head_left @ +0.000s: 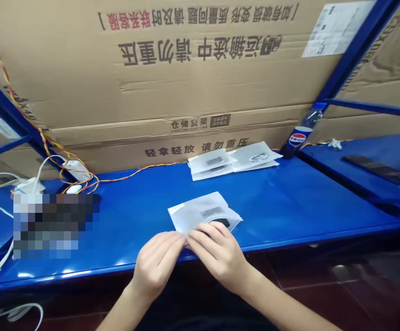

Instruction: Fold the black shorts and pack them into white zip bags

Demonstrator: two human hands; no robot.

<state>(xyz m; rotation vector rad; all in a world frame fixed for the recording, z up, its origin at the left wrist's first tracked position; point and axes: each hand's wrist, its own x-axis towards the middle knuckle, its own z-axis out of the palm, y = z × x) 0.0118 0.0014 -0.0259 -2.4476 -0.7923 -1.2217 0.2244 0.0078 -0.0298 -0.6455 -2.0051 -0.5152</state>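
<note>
At the near edge of the blue table (127, 220), just left of a dark item (221, 222) that shows at its right side, the bag (191, 212) is held by its near edge between two bare hands. It looks like thin, frosted plastic: light, limp and likely a little slippery, so a flat palm would probably slide on it. The dark item seems stiffer and probably gives that side what weight there is; whether it lies wholly inside, I cannot tell. The edge is the sensible place to take hold — fingertips close together, one hand steadying while the other works — and a hard tug there could crease or stretch the film.

The left hand (158, 264) comes in from the lower left, wrist bent, fingers nearly straight and pressed together, their tips pinching the bag's near corner. The right hand (220, 253) comes from the lower right, fingers curled over the near edge, tips meeting the left's — it pinches the film as well. Both thumbs are mostly hidden, so how firm the grip is does not show. Farther back, against the carton (131, 154), stand two more bags (255, 156), well apart from the hands.
</note>
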